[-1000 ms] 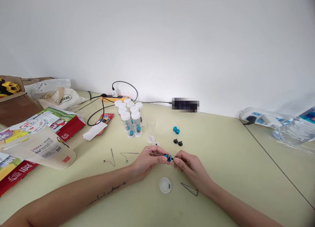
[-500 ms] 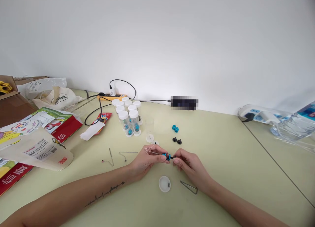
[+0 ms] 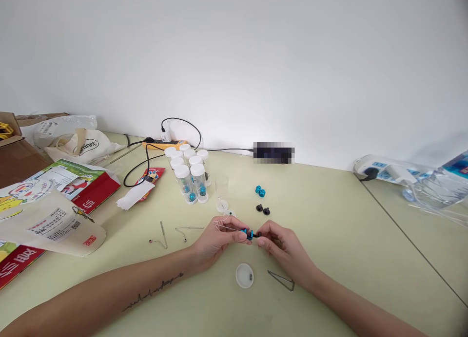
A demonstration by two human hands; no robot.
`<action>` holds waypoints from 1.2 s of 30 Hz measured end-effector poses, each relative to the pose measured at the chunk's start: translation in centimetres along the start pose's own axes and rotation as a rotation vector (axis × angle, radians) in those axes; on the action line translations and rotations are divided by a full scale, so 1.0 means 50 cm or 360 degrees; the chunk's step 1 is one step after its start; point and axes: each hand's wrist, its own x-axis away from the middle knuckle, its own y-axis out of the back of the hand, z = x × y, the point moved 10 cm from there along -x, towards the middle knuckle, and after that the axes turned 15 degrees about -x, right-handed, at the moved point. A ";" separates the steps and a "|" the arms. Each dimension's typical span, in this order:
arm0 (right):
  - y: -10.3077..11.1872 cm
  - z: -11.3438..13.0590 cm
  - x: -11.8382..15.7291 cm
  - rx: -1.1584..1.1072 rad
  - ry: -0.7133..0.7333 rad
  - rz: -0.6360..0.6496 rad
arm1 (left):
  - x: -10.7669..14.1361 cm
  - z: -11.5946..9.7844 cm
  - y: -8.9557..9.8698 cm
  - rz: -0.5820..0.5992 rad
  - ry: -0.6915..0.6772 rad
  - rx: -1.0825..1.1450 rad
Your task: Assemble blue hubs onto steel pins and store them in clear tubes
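Between finger and thumb, my left hand point(image 3: 223, 237) pinches a blue metal part point(image 3: 247, 234) with a thin bent wire point(image 3: 224, 225) running back over the fingers. My right hand point(image 3: 280, 242) is closed on a small black piece point(image 3: 257, 235) that meets the blue part's right side. Just below the hands lies a white cap point(image 3: 244, 275) with tiny dark bits in it. Beside my right hand is a bent metal wire piece point(image 3: 281, 280). Beyond the hands are blue parts point(image 3: 260, 191) and two black knobs point(image 3: 266, 211).
Several capped clear tubes point(image 3: 190, 181) stand at centre left, near a clear open tube point(image 3: 221, 187). Two bent wires point(image 3: 163, 235) lie left of my hands. A plastic cup point(image 3: 62, 225) and boxes fill the left; a white power strip point(image 3: 387, 169) is at right.
Both hands hold nearly the same pose at the blue part. The view has shifted slightly, so things at left appear a little further left.
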 end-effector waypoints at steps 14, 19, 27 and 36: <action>-0.001 0.001 -0.002 0.0050 0.0028 -0.0007 | -0.001 0.003 0.003 0.0000 0.0007 0.0041; -0.002 0.001 0.000 0.0037 0.0035 0.0005 | 0.000 -0.001 0.001 0.0009 -0.0014 0.0041; 0.002 0.005 0.001 0.0082 0.0056 -0.0042 | -0.001 0.001 0.002 0.0000 0.0018 0.0064; -0.005 0.013 0.002 0.0197 0.0067 0.0011 | 0.002 0.001 0.000 -0.0003 0.0023 0.0049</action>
